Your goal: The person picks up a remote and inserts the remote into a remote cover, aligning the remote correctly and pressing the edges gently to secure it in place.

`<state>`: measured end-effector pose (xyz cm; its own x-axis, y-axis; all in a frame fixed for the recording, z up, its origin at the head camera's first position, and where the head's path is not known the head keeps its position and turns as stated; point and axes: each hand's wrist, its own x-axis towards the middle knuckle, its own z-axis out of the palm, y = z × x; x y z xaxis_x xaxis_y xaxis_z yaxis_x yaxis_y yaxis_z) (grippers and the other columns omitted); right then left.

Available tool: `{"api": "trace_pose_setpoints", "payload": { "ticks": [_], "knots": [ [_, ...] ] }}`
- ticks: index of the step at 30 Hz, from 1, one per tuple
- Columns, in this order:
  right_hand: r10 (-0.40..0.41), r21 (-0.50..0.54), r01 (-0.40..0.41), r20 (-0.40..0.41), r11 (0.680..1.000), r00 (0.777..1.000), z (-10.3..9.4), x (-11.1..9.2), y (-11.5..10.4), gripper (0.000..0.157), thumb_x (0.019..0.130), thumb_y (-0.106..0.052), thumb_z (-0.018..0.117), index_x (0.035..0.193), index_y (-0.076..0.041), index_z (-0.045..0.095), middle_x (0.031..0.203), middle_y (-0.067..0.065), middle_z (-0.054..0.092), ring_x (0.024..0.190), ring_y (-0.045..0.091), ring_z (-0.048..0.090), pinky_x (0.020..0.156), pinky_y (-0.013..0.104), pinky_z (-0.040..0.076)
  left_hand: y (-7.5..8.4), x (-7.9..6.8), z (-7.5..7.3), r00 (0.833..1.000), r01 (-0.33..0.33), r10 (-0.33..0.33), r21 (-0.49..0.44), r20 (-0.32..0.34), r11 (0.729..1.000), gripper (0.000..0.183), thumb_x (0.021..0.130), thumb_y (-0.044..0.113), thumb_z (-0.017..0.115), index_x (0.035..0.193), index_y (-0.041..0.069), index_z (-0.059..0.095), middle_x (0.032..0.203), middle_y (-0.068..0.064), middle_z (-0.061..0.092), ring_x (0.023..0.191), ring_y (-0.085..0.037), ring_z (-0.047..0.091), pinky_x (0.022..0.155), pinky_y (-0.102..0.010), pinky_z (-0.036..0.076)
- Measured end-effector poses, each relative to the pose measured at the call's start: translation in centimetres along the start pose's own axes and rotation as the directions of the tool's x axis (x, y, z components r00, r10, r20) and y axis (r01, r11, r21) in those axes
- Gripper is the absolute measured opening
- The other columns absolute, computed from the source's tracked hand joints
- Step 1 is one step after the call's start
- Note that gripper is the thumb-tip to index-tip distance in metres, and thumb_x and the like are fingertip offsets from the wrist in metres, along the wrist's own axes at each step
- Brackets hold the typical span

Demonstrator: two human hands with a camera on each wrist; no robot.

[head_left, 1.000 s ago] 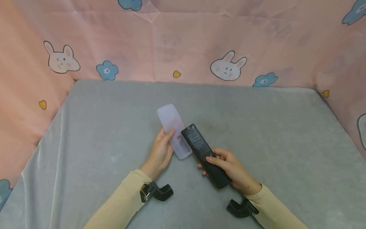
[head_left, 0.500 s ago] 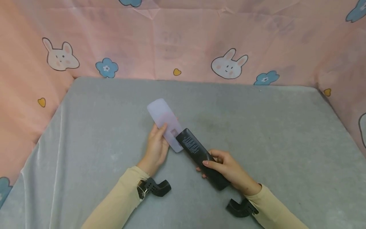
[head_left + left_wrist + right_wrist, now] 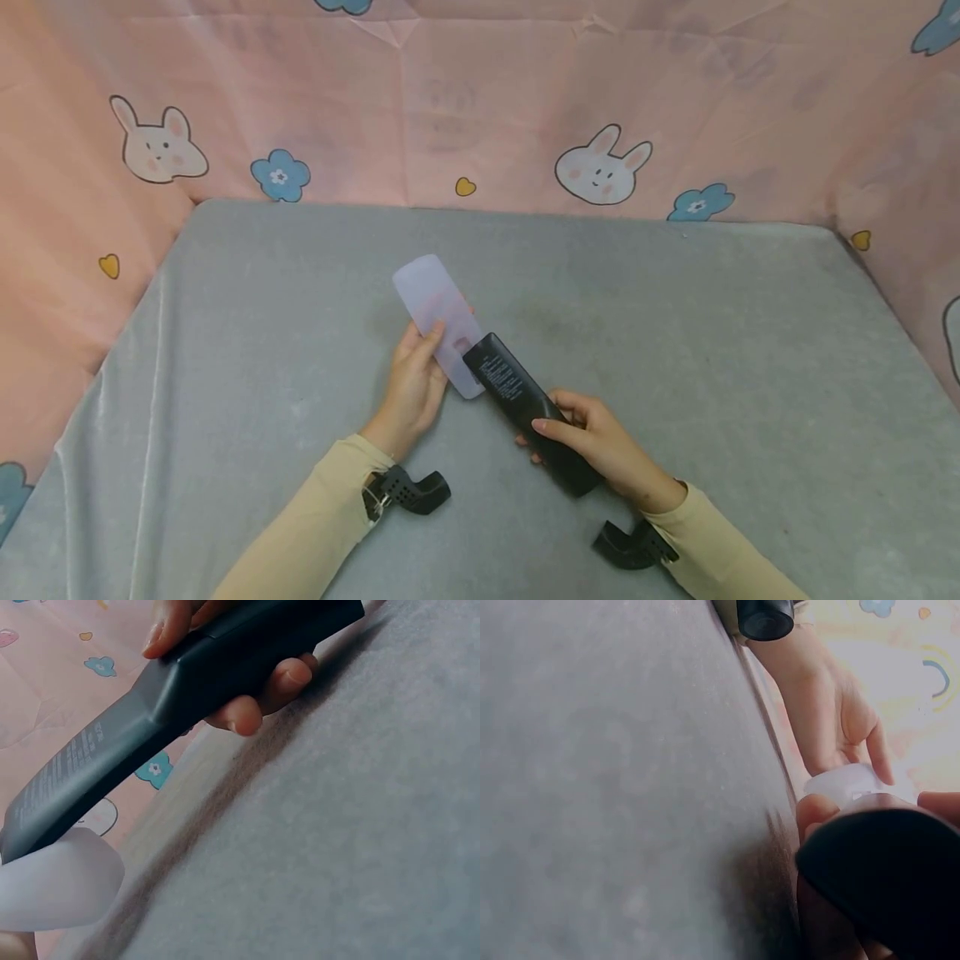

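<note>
Lilac rounded cover (image 3: 429,292), perhaps silicone, smooth black handset (image 3: 520,400)

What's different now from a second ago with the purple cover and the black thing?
The purple cover and the left hand moved a little left and away from the person. The black thing's far end shifted slightly left, hiding more of the cover's near end in the head view. Nothing was grabbed or let go: each hand, the right hand too, holds the same thing.

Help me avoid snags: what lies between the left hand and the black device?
In the head view, the lower part of the lilac cover does.
</note>
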<state>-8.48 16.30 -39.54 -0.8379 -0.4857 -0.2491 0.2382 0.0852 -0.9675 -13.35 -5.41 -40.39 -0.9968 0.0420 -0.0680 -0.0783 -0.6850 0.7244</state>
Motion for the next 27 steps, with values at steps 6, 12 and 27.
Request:
{"api": "trace_pose_setpoints", "payload": {
  "ticks": [6,12,27],
  "knots": [
    [-0.011,-0.036,0.011,-0.015,0.999,1.000,0.06,0.02,-0.03,0.031,0.092,-0.009,0.060,0.109,0.016,0.053,0.093,0.026,0.067,0.073,0.019,0.066,0.069,0.035,0.056,0.08,-0.09,0.11,1.000,-0.005,0.005,0.016,-0.003,1.000,0.037,0.101,0.004,0.034,0.137,-0.003,0.035,0.133,-0.013,0.052,0.118,-0.021,0.053,0.103,-0.038,0.038],
    [-0.012,-0.062,0.010,-0.031,0.998,0.999,0.08,-0.11,-0.15,0.032,0.093,-0.009,0.059,0.112,0.016,0.053,0.094,0.025,0.067,0.072,0.020,0.067,0.068,0.033,0.056,0.10,-0.08,0.18,1.000,-0.003,0.003,0.018,-0.015,1.000,0.036,0.101,0.004,0.034,0.136,-0.003,0.036,0.132,-0.012,0.053,0.117,-0.020,0.054,0.103,-0.038,0.038],
    [-0.005,0.108,0.000,0.042,0.994,0.999,-0.02,-0.27,-0.32,0.036,0.095,-0.009,0.054,0.116,0.020,0.046,0.094,0.025,0.067,0.074,0.024,0.068,0.068,0.037,0.057,0.21,-0.14,0.16,0.999,-0.007,0.007,-0.003,0.044,1.000,0.041,0.102,0.006,0.031,0.141,-0.003,0.030,0.142,-0.017,0.042,0.124,-0.022,0.048,0.105,-0.036,0.035]
  ]
}}
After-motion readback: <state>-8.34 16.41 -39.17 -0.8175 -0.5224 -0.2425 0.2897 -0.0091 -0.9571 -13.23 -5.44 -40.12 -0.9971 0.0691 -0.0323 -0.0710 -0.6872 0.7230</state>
